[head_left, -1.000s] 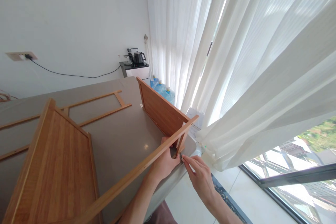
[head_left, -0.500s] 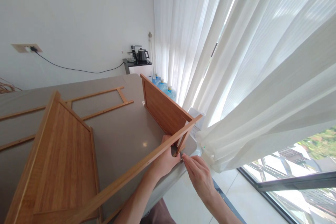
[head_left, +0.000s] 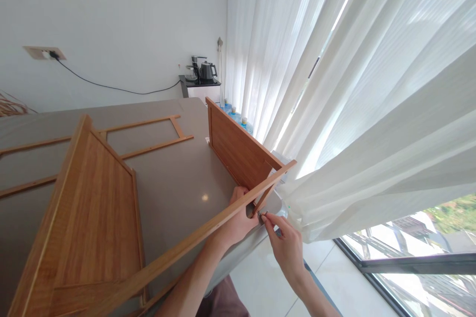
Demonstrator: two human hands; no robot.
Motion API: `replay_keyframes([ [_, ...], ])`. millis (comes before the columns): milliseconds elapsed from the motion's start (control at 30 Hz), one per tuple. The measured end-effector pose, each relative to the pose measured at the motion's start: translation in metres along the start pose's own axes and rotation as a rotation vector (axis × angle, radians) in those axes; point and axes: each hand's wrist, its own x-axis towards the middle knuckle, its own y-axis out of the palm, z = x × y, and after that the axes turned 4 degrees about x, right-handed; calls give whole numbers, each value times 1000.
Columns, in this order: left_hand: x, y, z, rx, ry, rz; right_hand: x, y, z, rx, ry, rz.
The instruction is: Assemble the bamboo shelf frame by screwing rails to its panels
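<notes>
Two bare hands are at work on a wooden frame [head_left: 193, 233] that's standing at the right-hand corner of a big grey desk [head_left: 174, 178], in a bright room with a white wall [head_left: 122, 15] and sheer curtains [head_left: 286, 34]. Left hand [head_left: 236, 223] has its grip clamped on the frame's lower corner, partly hidden under the long rail. Right hand [head_left: 288, 240] has thumb and fingers pinched together on a small metal piece [head_left: 260, 215], right by that corner; too small to tell what it is. Edge-wise it's tight: the corner is right near the rounded end of the desk, with the right hand reaching in from over the tiled floor [head_left: 264, 272] and the curtains hanging just beyond. Decent bare stretch of desk between the two upright panels, though, and a ladder-like frame [head_left: 159, 147] lies flat farther back.
</notes>
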Motion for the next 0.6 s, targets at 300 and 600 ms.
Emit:
replay_keyframes([
  [300, 0, -3, -5, -91, -33, 35, 23, -13, 10, 210, 381, 203],
  [600, -1, 2, 3, -16, 43, 5, 23, -20, 13, 191, 397, 213],
])
